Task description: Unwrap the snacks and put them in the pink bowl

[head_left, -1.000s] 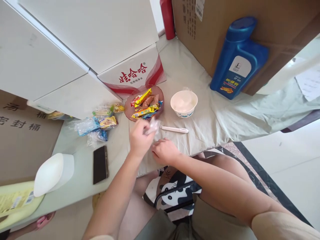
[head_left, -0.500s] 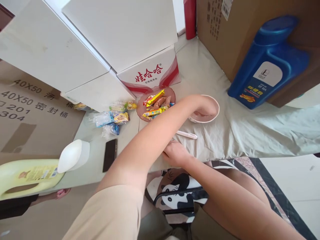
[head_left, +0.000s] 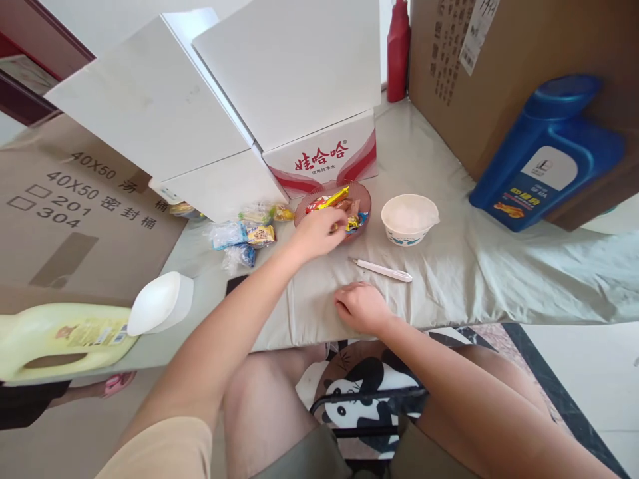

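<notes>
My left hand (head_left: 322, 233) reaches over a pinkish glass dish (head_left: 367, 203) of wrapped snacks, its fingers bent down among the wrappers. Whatever its fingertips grip is hidden. A yellow snack packet (head_left: 337, 197) lies on top of the pile. My right hand (head_left: 363, 307) rests on the cloth near the table's front edge, fingers curled into a loose fist with nothing showing in it. Just beyond it lies a slim white pen-like tool (head_left: 383, 269). The white paper bowl (head_left: 408, 234), with a blue pattern and a pale, translucent liner, stands to the right of the dish.
White cartons (head_left: 319, 156) stand behind the dish. Several small packaged snacks (head_left: 244, 234) lie to its left, with a dark phone (head_left: 234, 283) partly under my left forearm. A pale yellow jug (head_left: 64, 339) and white container (head_left: 162, 303) are at left; a blue bottle (head_left: 542, 159) is at right.
My left hand has come out of the paper bowl and moved left to the snack dish. The right hand stays on the cloth. The view has shifted slightly, uncovering the pen-like tool.
</notes>
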Tool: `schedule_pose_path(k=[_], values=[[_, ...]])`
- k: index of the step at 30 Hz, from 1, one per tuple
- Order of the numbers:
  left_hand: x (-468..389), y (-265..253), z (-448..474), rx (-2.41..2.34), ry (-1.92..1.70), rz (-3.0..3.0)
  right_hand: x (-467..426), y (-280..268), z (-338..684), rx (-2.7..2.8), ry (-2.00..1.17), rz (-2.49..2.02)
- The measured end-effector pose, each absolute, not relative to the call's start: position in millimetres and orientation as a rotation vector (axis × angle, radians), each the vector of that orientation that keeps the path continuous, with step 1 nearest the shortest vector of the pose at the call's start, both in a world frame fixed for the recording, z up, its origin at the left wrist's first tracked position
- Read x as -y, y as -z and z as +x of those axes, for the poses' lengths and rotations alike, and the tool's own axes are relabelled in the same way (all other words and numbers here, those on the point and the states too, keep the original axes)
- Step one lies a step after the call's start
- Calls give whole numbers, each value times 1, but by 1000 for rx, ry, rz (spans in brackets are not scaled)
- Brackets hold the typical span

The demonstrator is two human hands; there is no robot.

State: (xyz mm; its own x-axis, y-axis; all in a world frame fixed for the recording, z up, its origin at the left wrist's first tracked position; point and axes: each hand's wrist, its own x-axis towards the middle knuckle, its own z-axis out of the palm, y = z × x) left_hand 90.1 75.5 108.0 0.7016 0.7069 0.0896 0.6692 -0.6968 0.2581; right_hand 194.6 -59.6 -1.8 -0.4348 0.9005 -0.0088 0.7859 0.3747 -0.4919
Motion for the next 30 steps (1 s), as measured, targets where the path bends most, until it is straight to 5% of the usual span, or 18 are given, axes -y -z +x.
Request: schedule_pose_path(k=[9, 16, 30], values=[[-112, -77, -116, -2226, -278, 2392, 60, 6, 187, 2363, -559, -1587], [-157, -67, -158, -2093, -194, 2076, 58, 5, 184, 2380, -557, -1598], [-113, -109, -123, -1817, -1475, 1130, 57, 9, 193, 2246, -521, -1498]])
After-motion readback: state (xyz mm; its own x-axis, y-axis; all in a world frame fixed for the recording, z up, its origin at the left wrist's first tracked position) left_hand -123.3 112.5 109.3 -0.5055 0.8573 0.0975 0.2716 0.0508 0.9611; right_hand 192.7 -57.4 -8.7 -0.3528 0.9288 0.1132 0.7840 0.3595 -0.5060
